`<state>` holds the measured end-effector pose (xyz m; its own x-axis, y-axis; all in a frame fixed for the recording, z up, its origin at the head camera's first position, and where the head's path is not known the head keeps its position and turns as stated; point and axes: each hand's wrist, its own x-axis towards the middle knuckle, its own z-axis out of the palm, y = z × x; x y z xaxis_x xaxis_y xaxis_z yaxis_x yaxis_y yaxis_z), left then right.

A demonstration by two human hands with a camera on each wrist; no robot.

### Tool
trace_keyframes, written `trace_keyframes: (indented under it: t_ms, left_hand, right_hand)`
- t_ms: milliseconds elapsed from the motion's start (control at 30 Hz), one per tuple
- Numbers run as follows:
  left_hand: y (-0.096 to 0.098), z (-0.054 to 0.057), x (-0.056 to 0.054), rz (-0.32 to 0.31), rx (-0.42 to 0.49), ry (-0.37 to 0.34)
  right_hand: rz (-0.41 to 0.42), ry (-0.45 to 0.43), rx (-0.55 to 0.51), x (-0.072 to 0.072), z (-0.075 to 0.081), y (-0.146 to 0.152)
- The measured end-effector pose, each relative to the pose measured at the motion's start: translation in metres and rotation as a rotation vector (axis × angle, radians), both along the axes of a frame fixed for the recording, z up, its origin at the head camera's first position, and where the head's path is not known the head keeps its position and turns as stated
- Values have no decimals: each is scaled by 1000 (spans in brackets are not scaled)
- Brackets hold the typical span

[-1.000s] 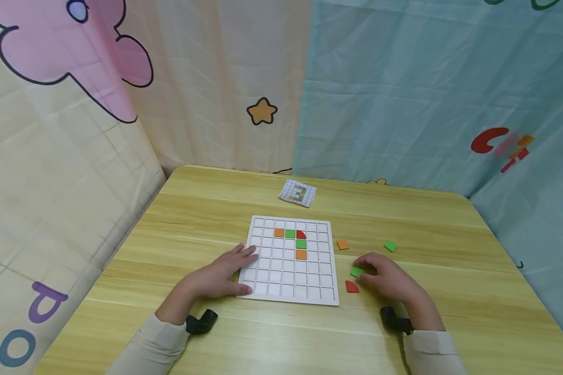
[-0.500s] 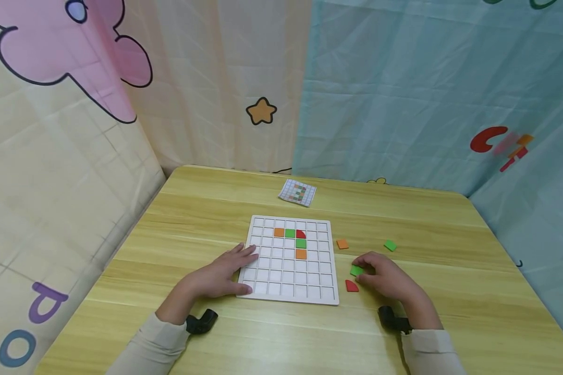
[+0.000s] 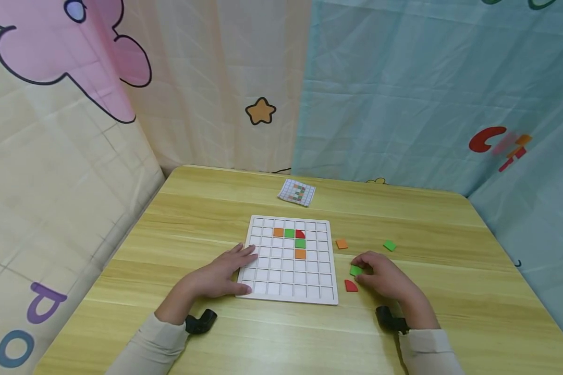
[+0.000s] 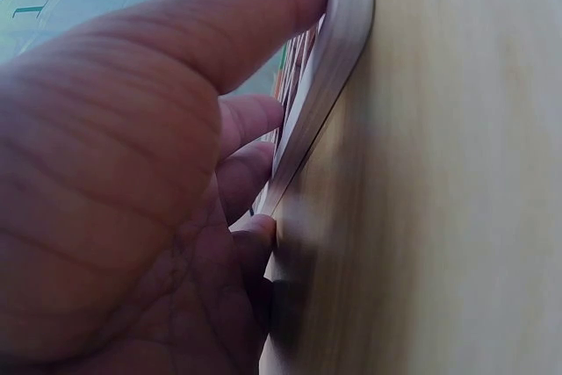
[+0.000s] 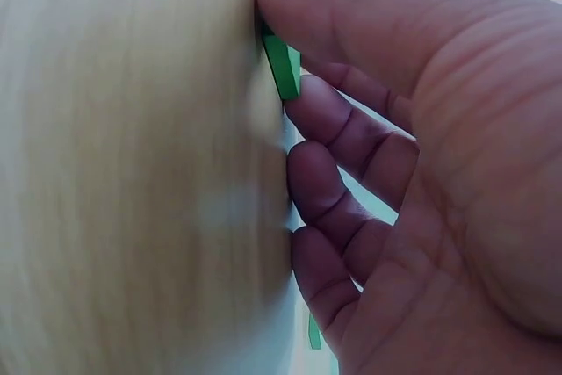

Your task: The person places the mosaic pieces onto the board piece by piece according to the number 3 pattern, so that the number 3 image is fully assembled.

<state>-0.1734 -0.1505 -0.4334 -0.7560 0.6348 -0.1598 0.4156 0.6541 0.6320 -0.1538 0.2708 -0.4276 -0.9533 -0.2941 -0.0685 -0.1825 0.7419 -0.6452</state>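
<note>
One green tile [image 3: 355, 271] sits pinched in right grip [image 3: 383, 276]; left grip [image 3: 221, 273], spread, touches board [image 3: 288, 276].

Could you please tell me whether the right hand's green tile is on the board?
Off: the green tile is right of the white board, with table showing between.

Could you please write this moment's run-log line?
left hand: on white grid board; right hand: pinches green square tile; loose red quarter-circle tile: on table

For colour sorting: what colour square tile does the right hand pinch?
Green square tile, clearest in right wrist view.
</note>
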Motion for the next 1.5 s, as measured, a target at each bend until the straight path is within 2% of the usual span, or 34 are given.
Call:
trace_keyframes:
  t_ms: [300,933,1233,1500]
  left_hand:
    - [1,0,1,3,3,-13]
    - [0,-3,-1,-2,1,10]
    - [0,-1,-1,-11,3,16]
    - [-1,-3,-2,-8,7,13]
  right_hand:
    - [-13,1,15,0,-2,-1]
    - [-33,14,26,1,-4,0]
    - [-94,-26,22,-1,-2,0]
    - [-90,11,-1,-5,2,-6]
